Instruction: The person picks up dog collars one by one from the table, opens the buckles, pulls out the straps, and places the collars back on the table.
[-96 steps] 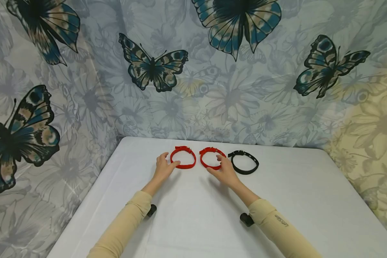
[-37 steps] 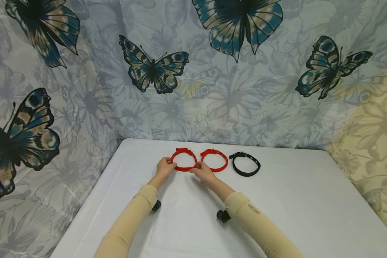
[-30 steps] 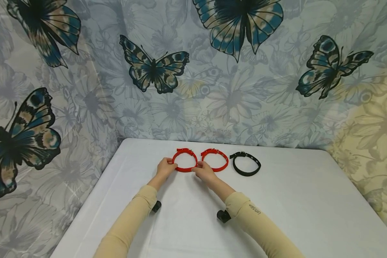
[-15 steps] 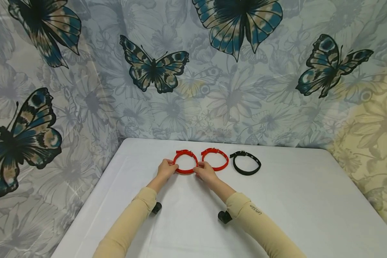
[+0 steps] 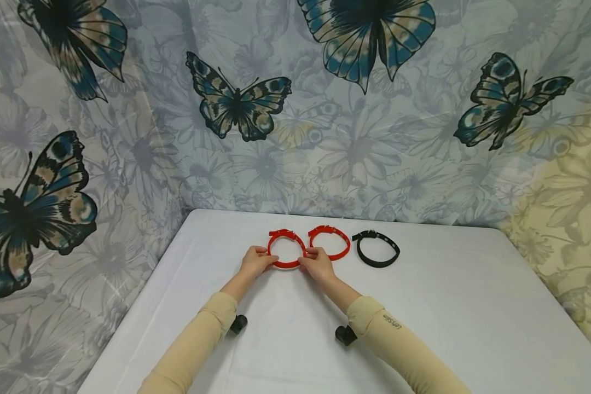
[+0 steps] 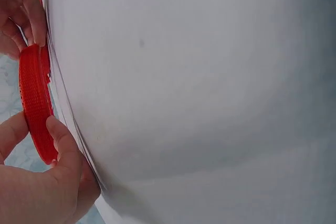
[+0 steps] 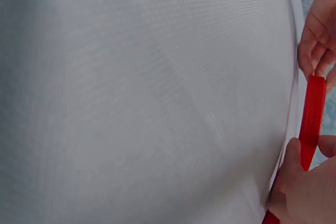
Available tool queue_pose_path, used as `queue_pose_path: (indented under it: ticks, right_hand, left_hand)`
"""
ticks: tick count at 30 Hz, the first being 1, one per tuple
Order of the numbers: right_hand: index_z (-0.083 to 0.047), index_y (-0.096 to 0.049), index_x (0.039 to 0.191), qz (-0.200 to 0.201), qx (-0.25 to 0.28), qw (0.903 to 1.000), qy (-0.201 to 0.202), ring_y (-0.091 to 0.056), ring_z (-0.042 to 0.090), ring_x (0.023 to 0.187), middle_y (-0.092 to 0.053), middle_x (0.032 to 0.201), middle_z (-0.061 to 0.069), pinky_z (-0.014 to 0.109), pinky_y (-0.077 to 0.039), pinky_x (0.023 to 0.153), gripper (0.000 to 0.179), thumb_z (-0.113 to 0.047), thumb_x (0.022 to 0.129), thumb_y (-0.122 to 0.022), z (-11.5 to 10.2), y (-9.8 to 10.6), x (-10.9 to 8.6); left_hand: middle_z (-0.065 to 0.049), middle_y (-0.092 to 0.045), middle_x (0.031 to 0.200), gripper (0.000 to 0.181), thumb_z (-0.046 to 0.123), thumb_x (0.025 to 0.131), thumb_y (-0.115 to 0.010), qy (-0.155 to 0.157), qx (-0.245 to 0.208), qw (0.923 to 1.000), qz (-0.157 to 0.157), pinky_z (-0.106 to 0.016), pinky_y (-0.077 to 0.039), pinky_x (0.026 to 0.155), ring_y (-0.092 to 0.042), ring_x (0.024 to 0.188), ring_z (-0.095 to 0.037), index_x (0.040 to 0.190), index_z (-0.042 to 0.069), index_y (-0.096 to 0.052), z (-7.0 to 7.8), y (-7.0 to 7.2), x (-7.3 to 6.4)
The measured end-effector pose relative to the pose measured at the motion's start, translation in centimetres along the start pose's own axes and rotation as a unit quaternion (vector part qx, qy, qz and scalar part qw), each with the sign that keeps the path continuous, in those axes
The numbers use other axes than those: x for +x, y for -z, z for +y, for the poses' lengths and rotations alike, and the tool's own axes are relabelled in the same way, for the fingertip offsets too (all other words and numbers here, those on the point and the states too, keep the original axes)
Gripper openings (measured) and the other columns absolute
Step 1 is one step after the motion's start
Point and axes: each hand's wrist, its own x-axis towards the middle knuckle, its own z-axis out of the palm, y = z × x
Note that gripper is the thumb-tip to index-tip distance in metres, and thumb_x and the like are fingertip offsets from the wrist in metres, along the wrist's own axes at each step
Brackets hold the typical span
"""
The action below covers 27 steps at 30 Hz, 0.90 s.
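Note:
Between my two hands is a red collar (image 5: 287, 265) with a buckle at its far side, bent into a round loop. My left hand (image 5: 257, 262) pinches its left side between thumb and fingers, and my right hand (image 5: 318, 263) pinches the right side. In the left wrist view the woven band (image 6: 34, 98) of this collar shows edge-on between both hands. A second red collar (image 5: 346, 250), also buckled into a loop, lies just behind and right of my right hand, partly hidden by it. Farther right lies a black collar (image 5: 378, 264) with metal-rimmed holes.
The collars are near the far edge of a table with a white cloth (image 5: 453, 306). Behind it hangs a backdrop (image 5: 359, 180) with butterflies and flowers. A small black camera (image 5: 346, 335) sits under each sleeve cuff.
Both hands, first loosely spread, have taken hold of the left red collar; my right hand came left from the middle collar. The held collar has shifted slightly toward me and to the right.

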Motion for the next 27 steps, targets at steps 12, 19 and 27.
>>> queue_pose_path:
  ticks: [12, 19, 27]
  right_hand:
    - [0.001, -0.051, 0.128, 0.009, 0.031, 0.9995, 0.001, -0.055, 0.025, 0.098, -0.054, 0.112, 0.015, 0.03, -0.054, 0.081, 0.044, 0.001, 0.086, -0.065, 0.3, 0.9, -0.2]
    - [0.001, -0.051, 0.132, 0.002, 0.011, 0.9999, -0.004, -0.054, 0.025, 0.098, -0.054, 0.112, 0.014, 0.03, -0.054, 0.083, 0.048, 0.0, 0.086, -0.066, 0.6, 1.8, -0.6]
    - [0.004, -0.052, 0.13, -0.014, 0.008, 0.9999, 0.0, -0.053, 0.024, 0.096, -0.056, 0.107, 0.013, 0.026, -0.053, 0.077, 0.051, 0.006, 0.081, -0.068, 1.2, 3.1, -1.2]
  left_hand:
    - [-0.016, -0.051, 0.104, 0.049, -0.001, 0.081, -0.077, -0.011, -0.044, 0.9987, -0.022, -0.029, -0.056, 0.075, -0.058, 0.086, -0.023, 0.116, -0.002, -0.042, -0.4, -0.8, -1.5]
    - [-0.009, -0.052, 0.089, 0.039, 0.0, 0.078, -0.079, -0.025, -0.018, 0.9989, -0.035, -0.025, -0.053, 0.069, -0.055, 0.077, -0.018, 0.101, 0.002, -0.047, -0.7, -1.1, -2.1]
    - [-0.005, -0.053, 0.08, 0.038, -0.005, 0.072, -0.08, -0.047, -0.012, 0.9961, -0.073, -0.021, -0.048, 0.061, -0.052, 0.072, -0.014, 0.091, 0.003, -0.047, -0.9, -1.3, -2.8]
